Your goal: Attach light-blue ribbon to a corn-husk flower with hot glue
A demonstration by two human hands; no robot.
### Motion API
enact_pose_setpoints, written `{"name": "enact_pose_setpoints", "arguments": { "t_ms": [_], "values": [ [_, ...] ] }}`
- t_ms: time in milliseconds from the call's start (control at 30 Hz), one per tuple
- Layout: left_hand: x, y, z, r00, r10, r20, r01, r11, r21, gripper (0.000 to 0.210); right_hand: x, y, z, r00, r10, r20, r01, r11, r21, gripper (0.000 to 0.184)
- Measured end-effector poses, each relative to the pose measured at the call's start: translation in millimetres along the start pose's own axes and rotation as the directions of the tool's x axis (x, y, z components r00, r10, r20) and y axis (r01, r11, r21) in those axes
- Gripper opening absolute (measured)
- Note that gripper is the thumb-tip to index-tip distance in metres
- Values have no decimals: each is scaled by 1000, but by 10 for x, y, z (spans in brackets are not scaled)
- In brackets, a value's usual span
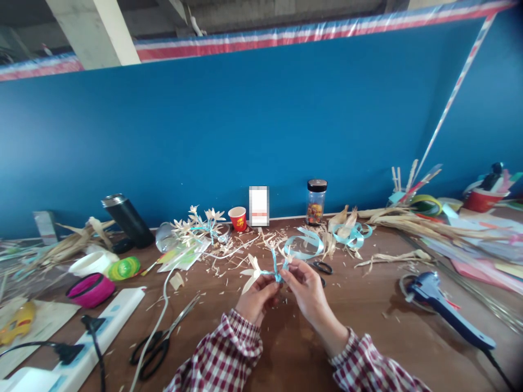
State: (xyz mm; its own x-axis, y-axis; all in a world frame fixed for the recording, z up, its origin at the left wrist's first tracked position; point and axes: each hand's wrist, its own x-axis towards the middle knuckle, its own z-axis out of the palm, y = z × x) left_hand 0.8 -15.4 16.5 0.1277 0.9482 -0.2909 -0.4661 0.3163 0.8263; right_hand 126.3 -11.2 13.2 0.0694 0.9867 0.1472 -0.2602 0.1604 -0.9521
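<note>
Over the middle of the brown table, my left hand (258, 298) pinches a small branched stem (275, 265) wrapped in light blue ribbon. A pale corn-husk flower (253, 274) sticks out to the left from one of its branches, beside my left fingers. My right hand (303, 282) closes its thumb and fingers on the right side of the same stem, close to another pale tip. The fingertips of both hands nearly meet and partly hide the joint. Behind them lies a loose coil of light blue ribbon (304, 246).
Black-handled scissors (157, 348) lie left, beside a white power strip (107, 321) and its cable. A blue glue gun (447, 310) rests right. At the back stand a red paper cup (237, 219), a glass jar (316, 202), a dark thermos (129, 222) and finished-looking husk flowers (200, 224).
</note>
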Motion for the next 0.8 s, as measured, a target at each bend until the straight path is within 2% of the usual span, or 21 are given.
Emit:
{"name": "enact_pose_setpoints", "arguments": {
  "t_ms": [100,333,467,800],
  "values": [
    [0,3,-2,1000,-7,-2,7,1000,-8,42,-5,-14,9,1000,-11,20,10,999,33,31],
    [33,-8,-17,999,19,-50,-21,999,-47,47,-9,-17,12,999,-25,-27,26,999,40,47],
    [35,-6,-12,999,27,-47,-28,999,-36,41,-9,-22,14,999,-14,-52,16,999,38,46],
    [41,-16,-17,997,39,-67,-41,998,-41,42,0,-30,27,996,6,-84,0,998,68,46]
  ]
}}
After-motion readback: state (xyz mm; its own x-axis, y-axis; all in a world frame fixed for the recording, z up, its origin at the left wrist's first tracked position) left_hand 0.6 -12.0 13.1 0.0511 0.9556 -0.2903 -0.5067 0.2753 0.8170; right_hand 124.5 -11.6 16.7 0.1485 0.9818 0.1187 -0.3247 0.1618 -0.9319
